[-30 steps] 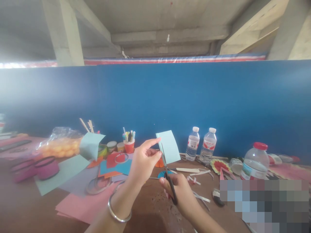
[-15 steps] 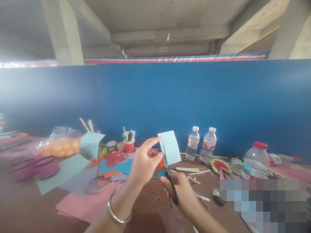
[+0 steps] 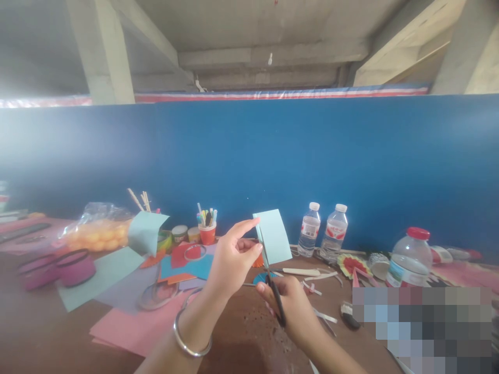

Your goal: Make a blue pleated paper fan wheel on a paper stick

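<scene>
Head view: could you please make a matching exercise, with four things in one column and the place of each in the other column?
1. light blue paper card
2. black-handled metal scissors
3. red paper cup of pens
4. silver metal bangle

A. around the wrist of the left hand
B. in the right hand
C. standing near the blue wall
D. pinched in the left hand

Pairs: 1-D, 2-B, 3-C, 4-A
</scene>
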Motion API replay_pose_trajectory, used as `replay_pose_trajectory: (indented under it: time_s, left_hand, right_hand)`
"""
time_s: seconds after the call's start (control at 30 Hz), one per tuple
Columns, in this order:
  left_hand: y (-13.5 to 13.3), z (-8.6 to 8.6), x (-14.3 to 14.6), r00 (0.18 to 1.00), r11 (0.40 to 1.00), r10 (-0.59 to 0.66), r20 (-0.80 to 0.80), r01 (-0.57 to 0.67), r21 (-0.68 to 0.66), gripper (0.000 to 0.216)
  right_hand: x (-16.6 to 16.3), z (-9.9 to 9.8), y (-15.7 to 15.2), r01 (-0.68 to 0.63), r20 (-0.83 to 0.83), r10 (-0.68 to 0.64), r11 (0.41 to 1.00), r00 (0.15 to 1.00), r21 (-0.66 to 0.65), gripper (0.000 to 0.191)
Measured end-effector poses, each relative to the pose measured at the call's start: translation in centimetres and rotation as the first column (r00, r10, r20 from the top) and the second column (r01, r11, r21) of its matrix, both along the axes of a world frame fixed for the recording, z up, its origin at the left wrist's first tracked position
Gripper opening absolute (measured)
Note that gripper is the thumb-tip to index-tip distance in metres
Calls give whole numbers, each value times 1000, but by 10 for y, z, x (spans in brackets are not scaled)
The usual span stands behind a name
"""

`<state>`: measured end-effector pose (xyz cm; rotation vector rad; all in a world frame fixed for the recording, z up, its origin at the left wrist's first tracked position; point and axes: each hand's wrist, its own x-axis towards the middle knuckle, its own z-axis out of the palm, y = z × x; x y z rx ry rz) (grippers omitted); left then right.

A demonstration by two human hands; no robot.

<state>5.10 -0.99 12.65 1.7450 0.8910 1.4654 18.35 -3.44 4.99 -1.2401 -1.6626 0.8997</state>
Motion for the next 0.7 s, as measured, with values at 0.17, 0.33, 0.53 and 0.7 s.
replay_pose_trajectory:
  time_s: [0.17,0.33,0.53,0.7]
  left_hand:
    - [-2,3,-1,1000,1000,6,-11,-6,-6,46]
    - [-2,4,-2,1000,1000,-3,-8,2,-11,47]
    - [-4,3,0,999,999,-40,1,40,-21,47]
    - [-5,0,5,996,996,-86,14,86,-11,48]
  right_hand:
    - [0,2,-2,5,15,-5,1000,1000,1,47]
    - [-1,3,-3,10,23,-10,1000,1000,-7,48]
    - [-1,9,-4,11,-5,-11,1000,1000,-10,47]
    - [1,11,-4,30,-37,-31,999,999,-25,49]
